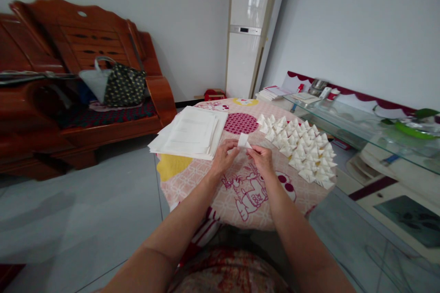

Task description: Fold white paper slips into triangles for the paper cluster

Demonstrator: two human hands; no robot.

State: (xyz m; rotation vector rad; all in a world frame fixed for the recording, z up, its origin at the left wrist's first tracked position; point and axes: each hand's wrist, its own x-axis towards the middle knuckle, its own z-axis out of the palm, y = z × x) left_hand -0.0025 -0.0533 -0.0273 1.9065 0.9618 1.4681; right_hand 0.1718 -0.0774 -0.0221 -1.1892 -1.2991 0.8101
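A small folded piece of white paper [243,140] is held between my two hands above the middle of the round table. My left hand [225,154] pinches its left edge, with the fingers closed. On the other side my right hand [261,158] grips the lower right corner between thumb and fingers. To the left lies a stack of white paper sheets [194,130], some slightly askew. Many small folded paper pieces [299,146] with pointed tips stand in close rows to the right of my right hand.
A pink patterned cloth [213,201] covers the table. Close on the right runs a glass-topped cabinet [360,123] bearing papers, cups and a green-rimmed dish. A wooden sofa [103,32] with bags on it stands at the left, and a tall white air conditioner [242,64] behind.
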